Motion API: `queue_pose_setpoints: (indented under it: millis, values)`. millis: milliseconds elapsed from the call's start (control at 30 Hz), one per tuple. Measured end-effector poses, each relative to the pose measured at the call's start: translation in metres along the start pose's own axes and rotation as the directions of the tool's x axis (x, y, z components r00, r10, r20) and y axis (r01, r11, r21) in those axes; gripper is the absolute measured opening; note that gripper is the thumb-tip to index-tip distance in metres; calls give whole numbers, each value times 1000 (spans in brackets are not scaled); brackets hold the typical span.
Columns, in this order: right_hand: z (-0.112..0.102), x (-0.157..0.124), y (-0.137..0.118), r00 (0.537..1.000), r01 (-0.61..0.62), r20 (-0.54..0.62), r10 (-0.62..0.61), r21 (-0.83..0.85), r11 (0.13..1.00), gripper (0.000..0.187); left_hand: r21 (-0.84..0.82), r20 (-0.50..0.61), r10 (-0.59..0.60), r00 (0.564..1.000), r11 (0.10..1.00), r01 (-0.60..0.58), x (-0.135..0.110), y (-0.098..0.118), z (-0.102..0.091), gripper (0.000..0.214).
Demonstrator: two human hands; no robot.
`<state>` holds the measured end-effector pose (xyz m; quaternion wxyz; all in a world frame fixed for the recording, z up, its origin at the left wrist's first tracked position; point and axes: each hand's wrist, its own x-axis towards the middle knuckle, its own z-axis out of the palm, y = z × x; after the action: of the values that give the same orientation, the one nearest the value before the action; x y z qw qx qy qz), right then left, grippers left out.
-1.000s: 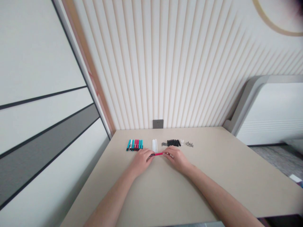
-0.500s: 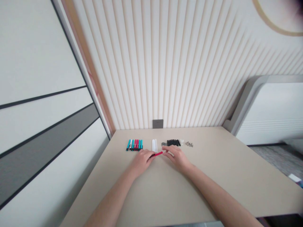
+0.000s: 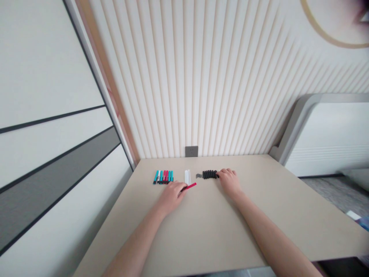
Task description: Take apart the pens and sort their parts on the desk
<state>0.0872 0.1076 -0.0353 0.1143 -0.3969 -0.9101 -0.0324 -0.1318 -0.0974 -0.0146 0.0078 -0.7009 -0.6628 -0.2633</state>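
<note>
Two hands, centre frame: L hand pinches red pen barrel; R hand reaches black caps, right end, grip can't tell. Next prob. needs fine pinch, 1 piece.

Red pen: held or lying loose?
Held. Left hand grips one end of the red pen; right hand is off it, by the black pieces.

Left hand pinched, right hand flat
</note>
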Motion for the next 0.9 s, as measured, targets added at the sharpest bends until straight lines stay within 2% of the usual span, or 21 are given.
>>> queue_pose_setpoints:
  millis: [200, 567, 900]
  values:
    - [2, -2, 1, 1000, -30, -9, 30, -29, 999, 31, 20, 10, 16, 1000, 1000, -16, 0, 1, -1, 18]
    - [0, -3, 2, 998, -54, -12, 54, 38, 998, 29, 14, 10, 21, 1000, 1000, -21, 0, -1, 0, 18]
    - [5, -1, 4, 997, -77, 24, 77, 11, 997, 31, 26, 21, 22, 1000, 999, -22, 1, 0, -1, 18]
